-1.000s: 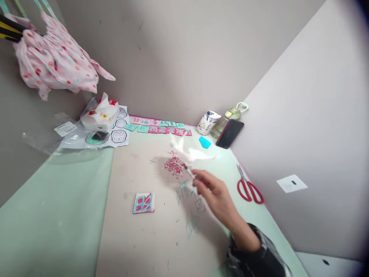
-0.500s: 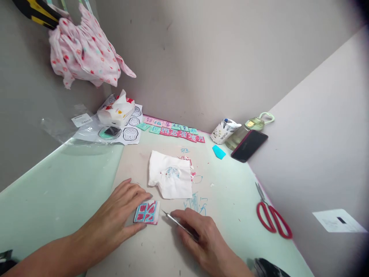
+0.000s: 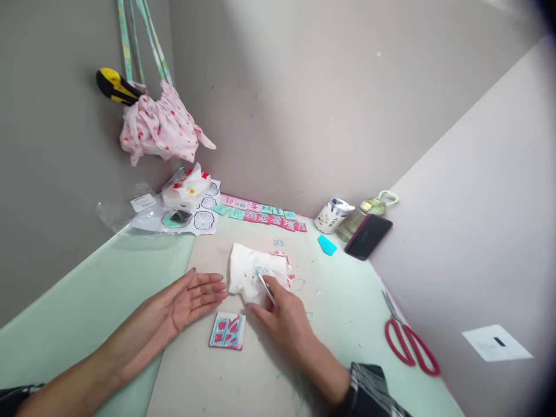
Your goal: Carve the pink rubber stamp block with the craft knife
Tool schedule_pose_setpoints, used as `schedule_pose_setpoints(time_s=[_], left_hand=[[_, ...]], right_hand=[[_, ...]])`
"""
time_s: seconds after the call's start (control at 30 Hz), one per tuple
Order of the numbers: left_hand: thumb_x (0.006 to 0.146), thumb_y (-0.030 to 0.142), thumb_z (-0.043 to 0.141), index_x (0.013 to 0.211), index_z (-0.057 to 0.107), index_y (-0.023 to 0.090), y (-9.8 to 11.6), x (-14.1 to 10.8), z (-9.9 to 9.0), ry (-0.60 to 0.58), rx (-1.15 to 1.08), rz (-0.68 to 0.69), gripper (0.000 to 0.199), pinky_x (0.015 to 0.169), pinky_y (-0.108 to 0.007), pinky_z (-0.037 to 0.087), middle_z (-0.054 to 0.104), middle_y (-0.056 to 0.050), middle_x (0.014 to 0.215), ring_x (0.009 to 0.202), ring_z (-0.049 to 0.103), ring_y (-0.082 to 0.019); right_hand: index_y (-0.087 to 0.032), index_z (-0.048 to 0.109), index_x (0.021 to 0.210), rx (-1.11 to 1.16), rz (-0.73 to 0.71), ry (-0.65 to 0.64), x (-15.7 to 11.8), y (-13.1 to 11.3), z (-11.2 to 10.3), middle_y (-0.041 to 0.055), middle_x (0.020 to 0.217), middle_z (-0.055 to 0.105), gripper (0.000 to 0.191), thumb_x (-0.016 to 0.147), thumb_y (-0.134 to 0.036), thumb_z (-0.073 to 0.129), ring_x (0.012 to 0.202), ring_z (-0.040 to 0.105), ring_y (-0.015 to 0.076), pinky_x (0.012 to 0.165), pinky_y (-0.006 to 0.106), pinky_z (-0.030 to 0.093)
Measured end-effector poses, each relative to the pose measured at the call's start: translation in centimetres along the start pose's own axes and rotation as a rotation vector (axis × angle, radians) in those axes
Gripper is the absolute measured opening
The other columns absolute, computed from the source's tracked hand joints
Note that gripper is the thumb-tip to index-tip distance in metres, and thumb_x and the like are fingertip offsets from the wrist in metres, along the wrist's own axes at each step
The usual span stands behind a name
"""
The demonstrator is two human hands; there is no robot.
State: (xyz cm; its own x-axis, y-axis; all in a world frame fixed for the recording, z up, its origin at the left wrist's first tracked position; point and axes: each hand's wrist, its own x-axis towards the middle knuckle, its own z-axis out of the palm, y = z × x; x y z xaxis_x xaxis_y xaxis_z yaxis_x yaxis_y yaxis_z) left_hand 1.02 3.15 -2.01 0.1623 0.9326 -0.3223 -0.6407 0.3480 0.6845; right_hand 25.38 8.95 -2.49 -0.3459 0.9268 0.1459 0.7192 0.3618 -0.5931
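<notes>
My left hand [image 3: 186, 304] is turned palm up with its fingers stretched out, holding nothing. Its fingertips come close to the left edge of a white tissue [image 3: 247, 266] that has blue and red smudges. Over the tissue, my right hand [image 3: 284, 318] grips a slim metal craft knife [image 3: 264, 285], whose tip is at the blue smudge. Whether the tip touches the tissue I cannot tell. Below both hands a square carved stamp block [image 3: 227, 331], red and white with blue lines, lies on the grey-beige board [image 3: 204, 376], touched by neither hand.
Red-handled scissors [image 3: 408, 341] lie at the right edge. Behind stand a phone [image 3: 368, 237], a bottle [image 3: 353, 223] and a patterned cup [image 3: 332, 215], near a blue piece [image 3: 326, 245]. Rows of carved pink and green tiles [image 3: 264, 217] and a tissue pack [image 3: 186, 188] are at the back.
My left hand has let go of the stamp block and turned palm up. My right hand has carried the craft knife up and away from the block to the tissue. The view has shifted.
</notes>
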Motion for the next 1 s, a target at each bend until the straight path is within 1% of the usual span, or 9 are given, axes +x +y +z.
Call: schedule_pose_setpoints(time_s=[0.07, 0.13, 0.3, 0.43, 0.53, 0.7, 0.83, 0.9, 1.0], left_hand=[[0.101, 0.041, 0.058, 0.115, 0.075, 0.017, -0.2, -0.4, -0.1, 0.021, 0.103, 0.035, 0.033, 0.112, -0.039, 0.049, 0.073, -0.012, 0.123, 0.124, 0.063, -0.027], [0.1, 0.046, 0.059, 0.114, 0.074, 0.021, -0.3, -0.8, -0.1, 0.041, 0.242, 0.077, 0.032, 0.112, -0.038, 0.047, 0.073, -0.008, 0.119, 0.121, 0.063, -0.026], [0.097, 0.056, 0.058, 0.112, 0.069, 0.03, -0.7, -1.4, 0.3, 0.014, 0.632, 0.079, 0.032, 0.102, -0.036, 0.046, 0.071, -0.002, 0.11, 0.113, 0.062, -0.026], [0.092, 0.043, 0.065, 0.112, 0.065, 0.03, -2.0, -1.5, 0.9, 0.006, 0.934, 0.232, 0.024, 0.097, -0.035, 0.047, 0.069, -0.003, 0.114, 0.114, 0.062, -0.027], [0.088, 0.031, 0.065, 0.114, 0.063, 0.029, -2.9, -1.2, 0.9, -0.014, 1.146, 0.355, 0.027, 0.098, -0.035, 0.047, 0.065, -0.003, 0.121, 0.117, 0.06, -0.027], [0.092, 0.032, 0.061, 0.109, 0.062, 0.028, -3.2, -0.5, 0.3, -0.089, 1.331, 0.398, 0.017, 0.095, -0.035, 0.049, 0.063, -0.003, 0.114, 0.109, 0.06, -0.025], [0.087, 0.03, 0.069, 0.117, 0.061, 0.03, -3.9, -0.4, -0.4, -0.061, 1.34, 0.477, 0.031, 0.101, -0.038, 0.047, 0.063, -0.003, 0.122, 0.117, 0.058, -0.027], [0.079, 0.022, 0.073, 0.123, 0.06, 0.032, -4.4, -0.4, -0.7, -0.033, 1.372, 0.535, 0.046, 0.106, -0.04, 0.044, 0.061, -0.002, 0.129, 0.124, 0.054, -0.029], [0.078, 0.017, 0.071, 0.128, 0.056, 0.035, -5.0, -0.5, -1.3, -0.018, 1.441, 0.607, 0.056, 0.108, -0.04, 0.043, 0.06, 0.0, 0.134, 0.128, 0.052, -0.029]], right_hand=[[-0.022, 0.069, 0.085, -0.001, -0.015, 0.047, 1.1, -0.5, -0.1, -0.0031, 0.06, 0.058, 0.008, 0.08, -0.025, 0.063, 0.054, 0.051, 0.0159, 0.056, 0.026, 0.039], [-0.023, 0.062, 0.075, 0.005, -0.007, 0.131, 1.8, -0.3, -1.5, -0.0033, 0.059, 0.056, 0.011, 0.083, -0.027, 0.055, 0.054, 0.05, 0.0153, 0.055, 0.025, 0.039], [-0.024, 0.059, 0.081, -0.024, 0.121, 0.48, 1.6, 3.8, -10.2, -0.0021, 0.062, 0.054, 0.02, 0.084, -0.042, 0.054, 0.054, 0.047, 0.0174, 0.052, 0.027, 0.038], [-0.025, 0.055, 0.081, -0.089, 0.243, 0.694, 0.1, 7.0, -15.3, -0.0046, 0.055, 0.045, 0.02, 0.085, -0.045, 0.054, 0.046, 0.037, 0.0176, 0.044, 0.029, 0.03], [-0.023, 0.059, 0.082, -0.088, 0.19, 0.561, -0.5, 6.6, -13.7, -0.0038, 0.056, 0.048, 0.027, 0.086, -0.049, 0.055, 0.048, 0.042, 0.0176, 0.046, 0.029, 0.034], [-0.021, 0.069, 0.092, -0.026, -0.033, 0.076, 0.4, 1.9, -4.9, -0.0029, 0.066, 0.062, 0.02, 0.085, -0.04, 0.065, 0.058, 0.055, 0.0153, 0.059, 0.025, 0.043], [-0.022, 0.067, 0.088, -0.06, -0.121, -0.038, 1.9, -1.0, 0.1, -0.0047, 0.068, 0.061, 0.014, 0.077, -0.025, 0.075, 0.059, 0.053, 0.0131, 0.058, 0.022, 0.037], [-0.021, 0.059, 0.071, -0.079, -0.138, -0.028, 2.6, -1.4, 0.3, -0.0061, 0.062, 0.054, 0.012, 0.076, -0.017, 0.069, 0.056, 0.047, 0.0117, 0.055, 0.022, 0.033], [-0.022, 0.053, 0.068, -0.086, -0.117, 0.08, 3.1, -0.8, -2.7, -0.0066, 0.059, 0.049, 0.015, 0.082, -0.022, 0.059, 0.056, 0.045, 0.0118, 0.054, 0.021, 0.034]])
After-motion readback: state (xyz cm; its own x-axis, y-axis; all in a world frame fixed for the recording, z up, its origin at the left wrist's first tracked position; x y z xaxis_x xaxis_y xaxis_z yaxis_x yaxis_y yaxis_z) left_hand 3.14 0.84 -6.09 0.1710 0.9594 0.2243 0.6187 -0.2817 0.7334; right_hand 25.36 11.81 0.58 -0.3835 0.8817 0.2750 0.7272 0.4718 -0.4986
